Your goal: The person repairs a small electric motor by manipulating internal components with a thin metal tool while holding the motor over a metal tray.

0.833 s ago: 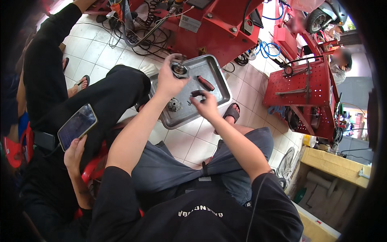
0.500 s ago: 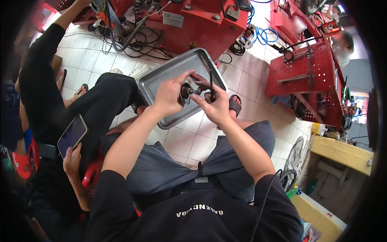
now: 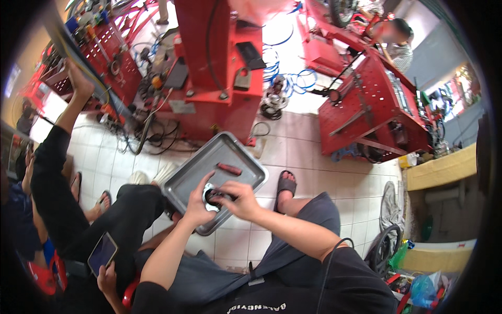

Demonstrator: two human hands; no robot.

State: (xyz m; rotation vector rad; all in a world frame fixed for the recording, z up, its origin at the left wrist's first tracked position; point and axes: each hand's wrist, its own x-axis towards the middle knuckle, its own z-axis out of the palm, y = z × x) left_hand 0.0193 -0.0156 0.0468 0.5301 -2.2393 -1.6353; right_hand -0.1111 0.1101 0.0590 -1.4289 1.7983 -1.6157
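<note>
My left hand (image 3: 196,207) is closed around a small round metal part (image 3: 210,194) with a dark middle and a bright silvery rim, held above the near side of a grey metal tray (image 3: 184,179). From the right, the fingers of my right hand (image 3: 242,201) are bent together at the part's dark middle. They cover much of it, so what they pinch cannot be made out. A dark red tool handle (image 3: 229,169) lies inside the tray, beyond my hands.
To my left sits a person in black with a phone (image 3: 103,253) in one hand. A red machine stand (image 3: 196,123) rises beyond the tray, cables on the floor beside it. A red perforated cart (image 3: 355,115) stands at right. My sandalled foot (image 3: 286,189) is right of the tray.
My hands have come lower and nearer to me. The dark tool is gone from my right hand, whose fingers are now at the part. A red handle now shows in the tray. The view has tilted up.
</note>
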